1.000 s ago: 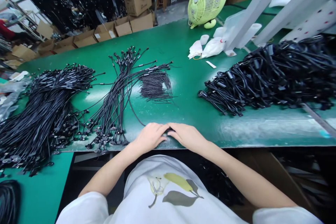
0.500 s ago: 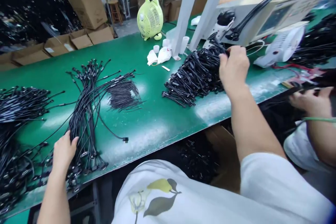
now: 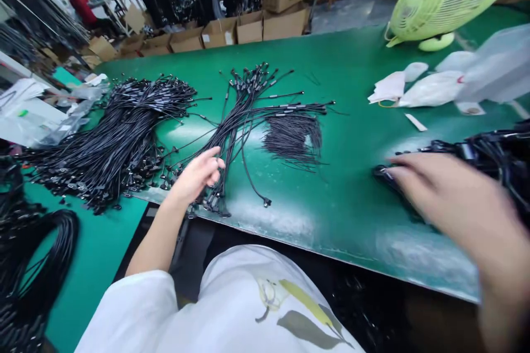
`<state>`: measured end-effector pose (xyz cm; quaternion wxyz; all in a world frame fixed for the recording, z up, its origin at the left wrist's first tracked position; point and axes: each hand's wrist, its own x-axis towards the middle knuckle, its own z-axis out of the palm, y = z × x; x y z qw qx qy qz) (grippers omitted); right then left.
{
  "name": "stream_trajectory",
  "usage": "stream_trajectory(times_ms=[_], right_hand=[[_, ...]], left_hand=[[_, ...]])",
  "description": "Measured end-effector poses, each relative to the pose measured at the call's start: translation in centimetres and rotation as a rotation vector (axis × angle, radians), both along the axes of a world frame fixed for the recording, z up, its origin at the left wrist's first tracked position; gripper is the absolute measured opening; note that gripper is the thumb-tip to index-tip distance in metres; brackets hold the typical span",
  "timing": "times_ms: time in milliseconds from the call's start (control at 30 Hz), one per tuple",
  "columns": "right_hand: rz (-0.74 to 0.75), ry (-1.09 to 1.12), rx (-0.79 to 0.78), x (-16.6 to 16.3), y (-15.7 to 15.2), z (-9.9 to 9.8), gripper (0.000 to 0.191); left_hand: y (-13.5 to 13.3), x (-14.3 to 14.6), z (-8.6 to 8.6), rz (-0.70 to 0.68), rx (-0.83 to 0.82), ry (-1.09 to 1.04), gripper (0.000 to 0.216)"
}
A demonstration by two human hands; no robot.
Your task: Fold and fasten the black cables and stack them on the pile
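Observation:
My left hand (image 3: 199, 176) is over the near part of a loose pile of black cables (image 3: 232, 127), its fingers loosely bent and apart with nothing seen in them. Whether it touches the cables is unclear. At the right, my right hand (image 3: 451, 193) is smeared by motion at the left end of a heap of bundled black cables (image 3: 509, 160). A dark connector end shows by its fingertips, but the grip cannot be made out. Between the hands lies a patch of short thin black ties (image 3: 292, 140).
A larger cable pile (image 3: 124, 127) lies left on the green table (image 3: 331, 198), with coiled cables (image 3: 62, 242) nearer. Back right stand a green fan (image 3: 451, 0) and white bags (image 3: 430, 88). Cardboard boxes (image 3: 219, 33) line the far edge. A person in red (image 3: 78, 5) sits far left.
The view has turned left. My left hand has lifted from the cable pile and its fingers have loosened. My right hand has come from the heap's far end to its left end.

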<state>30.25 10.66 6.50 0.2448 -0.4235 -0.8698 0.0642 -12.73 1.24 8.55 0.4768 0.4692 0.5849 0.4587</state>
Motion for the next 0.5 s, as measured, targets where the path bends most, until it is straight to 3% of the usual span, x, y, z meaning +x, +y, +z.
stream_trajectory(times_ms=[33, 100, 167, 233, 333, 400, 500], right_hand=[[-0.001, -0.017, -0.033, -2.9, -0.3, -0.2, 0.028], [0.186, -0.098, -0.152, -8.6, -0.5, -0.6, 0.026], [0.29, -0.223, -0.186, -13.5, -0.4, -0.7, 0.029], [0.322, -0.34, -0.158, -16.8, -0.2, -0.6, 0.031], [0.344, -0.45, -0.108, -19.3, -0.4, -0.6, 0.03], [0.367, -0.493, -0.118, -19.9, -0.7, -1.0, 0.029], [0.381, -0.537, -0.169, -20.0, -1.5, -1.9, 0.027]], left_hand=[[-1.0, 1.0, 0.7, -0.11, 0.007, 0.033, 0.059], [-2.7, 1.7, 1.4, -0.273, 0.011, 0.249, 0.06], [-3.4, 0.6, 1.3, -0.258, 0.025, 0.607, 0.056], [-3.3, -2.2, 0.3, -0.126, 0.019, 1.001, 0.047], [-2.4, -7.3, -1.6, -0.078, -0.069, 1.357, 0.036], [-1.4, -10.1, -2.5, -0.079, -0.089, 1.42, 0.037], [1.0, -12.7, -3.7, 0.032, -0.063, 1.489, 0.044]])
